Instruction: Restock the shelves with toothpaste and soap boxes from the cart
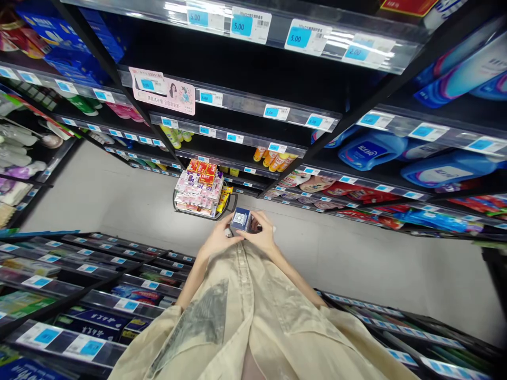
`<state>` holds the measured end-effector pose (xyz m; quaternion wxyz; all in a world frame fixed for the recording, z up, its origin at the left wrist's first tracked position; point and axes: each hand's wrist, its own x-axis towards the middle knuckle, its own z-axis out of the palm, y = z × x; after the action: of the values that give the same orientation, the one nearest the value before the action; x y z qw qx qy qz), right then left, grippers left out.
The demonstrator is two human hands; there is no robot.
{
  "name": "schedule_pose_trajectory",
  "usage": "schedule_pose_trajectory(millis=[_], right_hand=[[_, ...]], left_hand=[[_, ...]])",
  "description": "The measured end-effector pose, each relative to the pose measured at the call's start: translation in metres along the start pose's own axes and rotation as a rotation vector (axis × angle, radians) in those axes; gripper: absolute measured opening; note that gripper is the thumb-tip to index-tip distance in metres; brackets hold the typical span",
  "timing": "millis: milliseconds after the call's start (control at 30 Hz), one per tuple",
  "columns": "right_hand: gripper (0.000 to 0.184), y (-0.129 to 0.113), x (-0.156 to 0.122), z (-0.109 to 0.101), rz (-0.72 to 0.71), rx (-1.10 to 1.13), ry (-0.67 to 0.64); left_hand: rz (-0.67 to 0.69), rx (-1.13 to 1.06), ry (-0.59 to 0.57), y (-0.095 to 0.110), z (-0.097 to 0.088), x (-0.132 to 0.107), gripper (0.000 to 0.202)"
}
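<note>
A small blue and white box (241,219) is held in front of my body, over the grey floor of a shop aisle. My left hand (220,238) grips its left side with curled fingers. My right hand (262,234) closes on its right side, and something small and dark shows between the fingers there. Just beyond the box a wire basket (232,203) sits on the floor, filled with several pink, white and red packs.
Black shelves with blue price tags rise ahead, holding orange bottles (272,158) and blue detergent jugs (372,149). More shelves with boxed goods (99,295) run on the near side of the aisle. The grey floor (356,258) runs between them.
</note>
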<state>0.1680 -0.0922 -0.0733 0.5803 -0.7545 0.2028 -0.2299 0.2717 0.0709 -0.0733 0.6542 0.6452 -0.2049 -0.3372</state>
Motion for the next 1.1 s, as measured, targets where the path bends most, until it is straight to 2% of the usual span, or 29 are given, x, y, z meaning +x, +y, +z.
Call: schedule_pose_trajectory(millis=[100, 200, 267, 333, 433, 533, 667, 767, 900, 1000, 1100], right_hand=[[0.072, -0.004, 0.001, 0.000, -0.052, -0.030, -0.073], [0.076, -0.008, 0.004, 0.003, -0.081, -0.022, -0.148], [0.075, -0.009, 0.006, 0.003, -0.123, -0.017, -0.147], [0.076, -0.008, 0.009, 0.002, -0.173, -0.031, -0.120], [0.076, -0.003, 0.009, -0.002, -0.190, -0.058, -0.069], [0.063, 0.010, 0.004, -0.001, -0.102, -0.013, -0.030], [0.047, 0.028, -0.005, 0.005, -0.001, 0.079, -0.014], [0.048, 0.033, -0.006, 0.009, 0.045, 0.123, -0.003], [0.054, 0.027, -0.006, 0.009, 0.108, 0.219, 0.014], [0.061, 0.019, -0.004, 0.006, 0.181, 0.367, -0.064], [0.054, 0.010, -0.001, 0.004, 0.298, 0.496, -0.220]], left_hand=[[-0.059, -0.008, 0.038, -0.010, 0.017, 0.000, 0.048], [-0.076, -0.113, 0.097, -0.013, 0.025, 0.001, 0.070], [-0.052, -0.182, 0.148, -0.010, 0.023, 0.001, 0.080], [-0.016, -0.264, 0.190, -0.006, 0.017, 0.000, 0.078], [0.022, -0.407, 0.191, 0.000, 0.005, -0.003, 0.079], [0.028, -0.520, 0.200, 0.005, -0.002, -0.006, 0.081], [0.037, -0.579, 0.243, 0.010, -0.001, -0.008, 0.085], [0.047, -0.604, 0.257, 0.011, 0.001, -0.008, 0.090], [0.099, -0.632, 0.264, 0.012, 0.001, -0.008, 0.093], [0.070, -0.640, 0.239, 0.014, -0.002, -0.007, 0.094], [0.014, -0.675, 0.241, 0.014, -0.006, -0.006, 0.087]])
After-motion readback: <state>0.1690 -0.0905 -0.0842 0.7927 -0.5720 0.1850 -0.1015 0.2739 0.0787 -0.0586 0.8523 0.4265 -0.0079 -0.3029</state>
